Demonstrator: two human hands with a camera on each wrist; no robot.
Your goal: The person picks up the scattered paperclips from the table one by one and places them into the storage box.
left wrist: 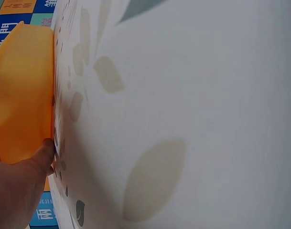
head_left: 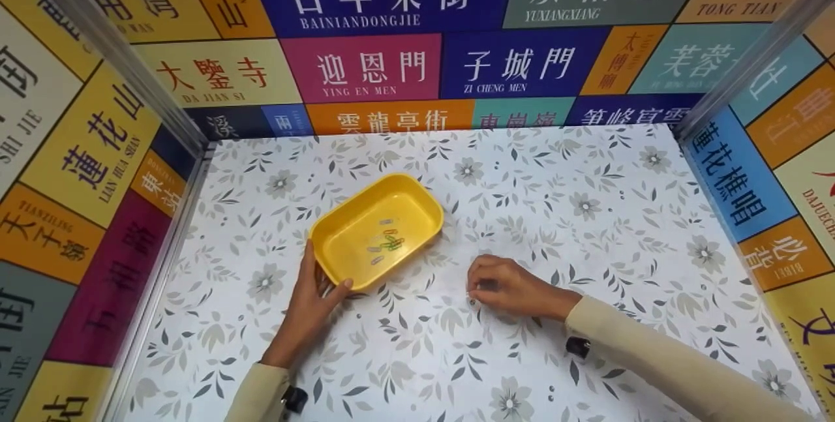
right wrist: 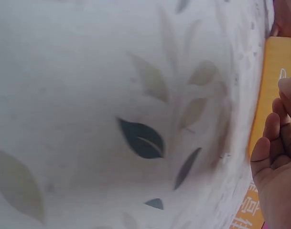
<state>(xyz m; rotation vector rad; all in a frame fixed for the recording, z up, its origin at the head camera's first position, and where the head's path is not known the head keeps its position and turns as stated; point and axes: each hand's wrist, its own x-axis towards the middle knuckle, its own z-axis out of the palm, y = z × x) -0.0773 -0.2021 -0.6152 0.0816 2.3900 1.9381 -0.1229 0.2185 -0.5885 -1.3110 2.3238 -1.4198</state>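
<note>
A yellow plastic box [head_left: 417,210], shallow with rounded corners, sits on the table left of centre. Inside it lie several paper clips [head_left: 391,243], green, orange and pale ones, loosely scattered. My left hand [head_left: 318,304] holds the box at its near left corner; the left wrist view has the thumb against the yellow wall [left wrist: 25,90], low by the tabletop. To the right of the box, my right hand [head_left: 515,286] is apart from it, fingers curled. A white paper clip [right wrist: 283,73] sticks up from its pinching fingertips in the right wrist view.
A white tabletop [head_left: 620,259] with a grey leaf and flower print lies under both hands. Panels with coloured lettered blocks [head_left: 365,66] rise at the back and both sides, with clear corner strips [head_left: 737,50] where they meet.
</note>
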